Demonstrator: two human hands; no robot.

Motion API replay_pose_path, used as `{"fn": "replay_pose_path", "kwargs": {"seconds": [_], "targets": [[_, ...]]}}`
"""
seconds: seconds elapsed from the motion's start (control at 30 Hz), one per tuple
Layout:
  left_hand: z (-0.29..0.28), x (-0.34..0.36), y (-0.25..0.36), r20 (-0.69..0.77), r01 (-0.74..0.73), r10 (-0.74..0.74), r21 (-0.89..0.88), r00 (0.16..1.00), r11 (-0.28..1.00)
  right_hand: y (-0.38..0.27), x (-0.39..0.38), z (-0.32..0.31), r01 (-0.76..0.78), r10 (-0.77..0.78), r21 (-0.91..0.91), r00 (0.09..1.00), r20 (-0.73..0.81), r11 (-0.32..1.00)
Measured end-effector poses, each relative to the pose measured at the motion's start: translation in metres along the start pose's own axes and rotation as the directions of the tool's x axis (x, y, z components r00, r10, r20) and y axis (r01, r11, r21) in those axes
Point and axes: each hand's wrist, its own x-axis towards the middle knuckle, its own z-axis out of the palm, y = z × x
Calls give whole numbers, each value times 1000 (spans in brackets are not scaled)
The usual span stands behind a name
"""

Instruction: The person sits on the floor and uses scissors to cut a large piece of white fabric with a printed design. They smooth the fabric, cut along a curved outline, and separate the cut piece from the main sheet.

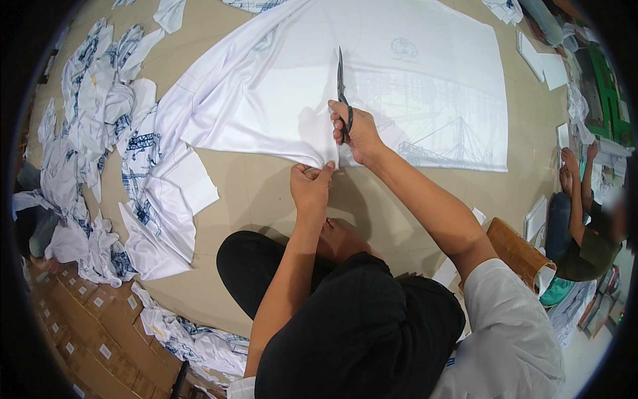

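A large sheet of white fabric (292, 100) lies spread over the floor, with a faint blue-grey line print on its right part. My right hand (359, 136) is closed round the handles of black scissors (341, 80), whose blades point away from me over the cloth. The blades look nearly together. At the near edge of the fabric, my left hand (312, 186) pinches the cloth between thumb and fingers, just left of and below the scissors. To the left, the sheet gathers into loose folds.
Heaps of white and blue printed cloth scraps (100, 113) lie at left. Cardboard boxes (86, 326) stand at lower left. An open brown carton (518, 253) is beside my right arm. Another person (585, 233) sits at far right, near a green crate (605, 93).
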Motion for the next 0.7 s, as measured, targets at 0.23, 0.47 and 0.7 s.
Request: {"fn": "replay_pose_path", "kwargs": {"seconds": [0.23,0.47,0.7], "targets": [[-2,1,-2,18,-7,8,-40,1000,999,-1,4,5,10,-10,13,1000,-6,1000],[-2,0,3,1,-8,8,-27,1000,1000,-2,3,9,9,-9,30,1000,-2,999],[-1,-1,6,13,11,-10,-34,1000,999,-1,5,14,10,-9,58,1000,-16,998]]}}
